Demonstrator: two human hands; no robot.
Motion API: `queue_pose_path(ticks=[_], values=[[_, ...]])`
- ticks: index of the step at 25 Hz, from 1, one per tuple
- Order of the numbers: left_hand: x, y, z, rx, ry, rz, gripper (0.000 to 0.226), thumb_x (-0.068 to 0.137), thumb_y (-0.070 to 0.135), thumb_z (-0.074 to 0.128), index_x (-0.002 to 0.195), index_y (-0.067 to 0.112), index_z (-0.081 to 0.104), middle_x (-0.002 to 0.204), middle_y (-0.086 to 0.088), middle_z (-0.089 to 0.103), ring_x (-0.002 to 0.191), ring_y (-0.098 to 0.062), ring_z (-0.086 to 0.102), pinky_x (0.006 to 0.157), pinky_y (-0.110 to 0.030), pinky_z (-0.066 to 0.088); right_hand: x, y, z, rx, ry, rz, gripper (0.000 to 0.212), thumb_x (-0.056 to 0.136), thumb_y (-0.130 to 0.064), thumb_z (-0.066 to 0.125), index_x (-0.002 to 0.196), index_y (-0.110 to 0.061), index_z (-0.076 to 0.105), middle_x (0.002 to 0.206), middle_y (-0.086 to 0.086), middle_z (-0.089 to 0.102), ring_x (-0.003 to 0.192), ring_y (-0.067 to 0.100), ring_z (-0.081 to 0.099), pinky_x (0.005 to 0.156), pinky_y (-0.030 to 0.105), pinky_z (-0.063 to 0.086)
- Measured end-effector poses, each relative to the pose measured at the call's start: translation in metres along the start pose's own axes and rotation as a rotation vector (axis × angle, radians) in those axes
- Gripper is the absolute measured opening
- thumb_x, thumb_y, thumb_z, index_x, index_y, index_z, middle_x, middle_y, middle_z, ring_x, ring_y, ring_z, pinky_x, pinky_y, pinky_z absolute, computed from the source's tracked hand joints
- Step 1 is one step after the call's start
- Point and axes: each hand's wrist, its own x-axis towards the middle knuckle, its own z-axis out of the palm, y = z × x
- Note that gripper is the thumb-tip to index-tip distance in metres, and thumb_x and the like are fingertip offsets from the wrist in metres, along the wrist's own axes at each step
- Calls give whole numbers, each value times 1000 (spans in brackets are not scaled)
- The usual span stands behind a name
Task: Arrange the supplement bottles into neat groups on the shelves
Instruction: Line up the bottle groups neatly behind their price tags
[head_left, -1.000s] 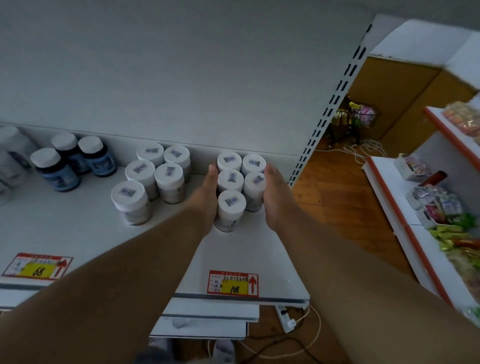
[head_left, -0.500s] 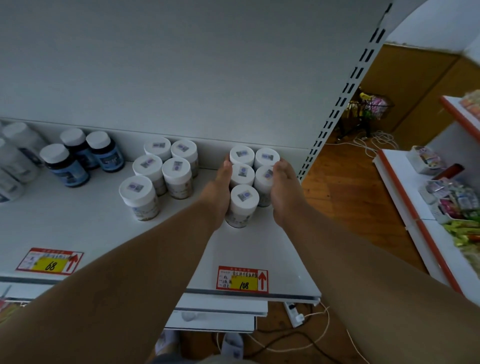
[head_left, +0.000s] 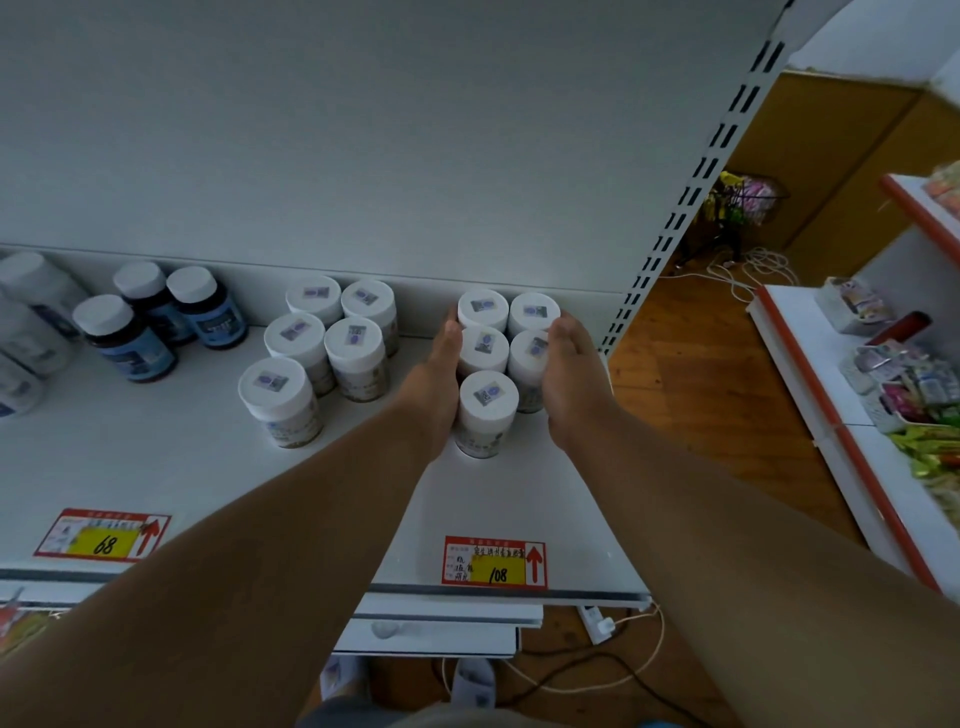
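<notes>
Several white-capped supplement bottles (head_left: 487, 397) stand packed together at the right end of the white shelf (head_left: 208, 467), against its back wall. My left hand (head_left: 434, 382) presses flat on the left side of this cluster. My right hand (head_left: 574, 382) presses on its right side with straight fingers. A second cluster of the same white bottles (head_left: 322, 353) stands to the left. Further left are three dark blue bottles with white caps (head_left: 156, 322).
Pale bottles (head_left: 31, 332) sit at the far left edge. Price tags marked 68 (head_left: 104, 538) and 108 (head_left: 493, 564) lie at the shelf's front. A slotted upright (head_left: 691, 192) ends the shelf. A snack shelf (head_left: 893, 395) stands to the right across a wooden floor.
Both hands stay pressed on the right cluster, squeezing the bottles a little closer to the back wall. The camera view has shifted slightly.
</notes>
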Motion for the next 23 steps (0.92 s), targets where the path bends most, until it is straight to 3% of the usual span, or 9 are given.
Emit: queue_pose_path(ticks=[3, 5, 7, 10, 11, 14, 16, 19, 23], values=[[-3, 2, 0, 32, -26, 0, 41, 98, 56, 42, 117, 28, 65, 109, 1, 74, 96, -13, 71, 86, -31, 56, -2, 0, -1, 3, -13, 6, 32, 105, -37, 32, 129, -27, 52, 103, -11, 58, 94, 5, 56, 73, 23, 43], [-7, 4, -1, 61, -17, 7, 45, 96, 60, 41, 116, 28, 67, 110, 3, 73, 96, -12, 71, 84, -29, 55, -2, 2, -3, 43, -40, 41, 34, 104, -42, 32, 129, -28, 50, 111, -8, 59, 104, 9, 57, 87, 28, 45], [-12, 2, -10, 125, 58, 16, 54, 88, 70, 45, 116, 30, 68, 115, 8, 71, 105, -10, 67, 96, -32, 50, -9, 4, -11, 16, -63, 19, 33, 103, -43, 31, 124, -26, 51, 112, -7, 58, 109, 11, 53, 94, 30, 41], [-22, -17, -33, 283, 100, 105, 63, 79, 71, 44, 135, 42, 51, 140, 21, 51, 131, -1, 45, 116, -33, 28, -35, 13, -27, -125, -47, -61, 29, 107, -34, 29, 121, -21, 50, 95, -12, 47, 96, 6, 44, 87, 26, 34], [-31, -24, -37, 353, 107, 148, 54, 86, 60, 46, 136, 40, 50, 140, 19, 51, 129, -1, 45, 113, -28, 29, -46, 19, -31, -198, -16, -102, 29, 107, -33, 29, 122, -19, 50, 95, -12, 45, 96, 7, 44, 87, 26, 33], [-57, -36, -45, 556, 170, 280, 33, 95, 22, 56, 127, 31, 55, 121, 13, 62, 108, 5, 55, 85, -8, 37, -71, 34, -36, -407, 76, -233, 21, 103, -29, 42, 120, -21, 52, 103, -12, 52, 93, 5, 51, 84, 24, 40], [-62, -39, -47, 693, 147, 334, 37, 89, 20, 65, 123, 30, 56, 115, 15, 60, 101, 3, 57, 76, -5, 38, -80, 44, -34, -462, -37, -259, 15, 98, -27, 53, 113, -26, 53, 105, -10, 58, 92, 3, 56, 79, 19, 45], [-59, -42, -48, 844, 90, 407, 46, 78, 26, 77, 119, 32, 57, 109, 18, 57, 97, 1, 58, 76, -9, 41, -85, 50, -29, -513, -215, -287, 29, 91, -32, 65, 116, -30, 51, 110, -11, 59, 96, 3, 58, 80, 19, 48], [-60, -40, -47, 845, 94, 447, 40, 79, 31, 78, 113, 37, 57, 102, 21, 61, 91, 4, 58, 75, -12, 43, -80, 46, -25, -500, -235, -320, 33, 85, -39, 73, 108, -35, 50, 106, -12, 62, 94, 0, 58, 78, 19, 47]])
